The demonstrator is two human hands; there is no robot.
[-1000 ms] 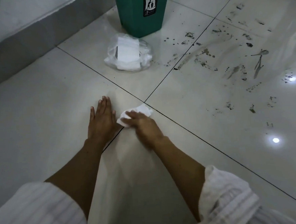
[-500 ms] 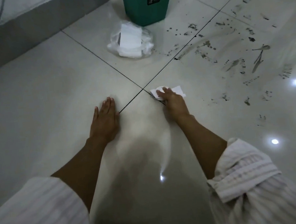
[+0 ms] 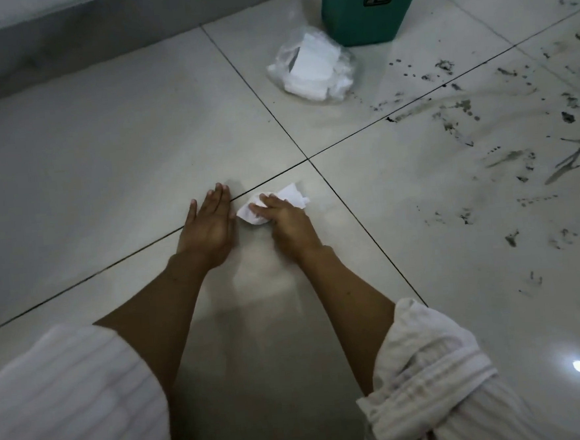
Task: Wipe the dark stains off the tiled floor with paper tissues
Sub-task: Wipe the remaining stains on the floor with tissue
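At the bottom of the frame two white sleeves [image 3: 425,358] are rolled up on bare forearms. Above them, in the middle of the frame, the left hand [image 3: 210,225] lies flat on the tiled floor [image 3: 88,158] with straight fingers, holding nothing. Just to its right, the right hand [image 3: 287,221] presses a crumpled white paper tissue [image 3: 288,196] to the floor with its fingers on top of it — close to a dark grout line. Further, at the right side of the frame, dark stains [image 3: 503,143] spread over several tiles. At the top centre a plastic pack of tissues [image 3: 312,65] lies just beside a green bin [image 3: 366,11].
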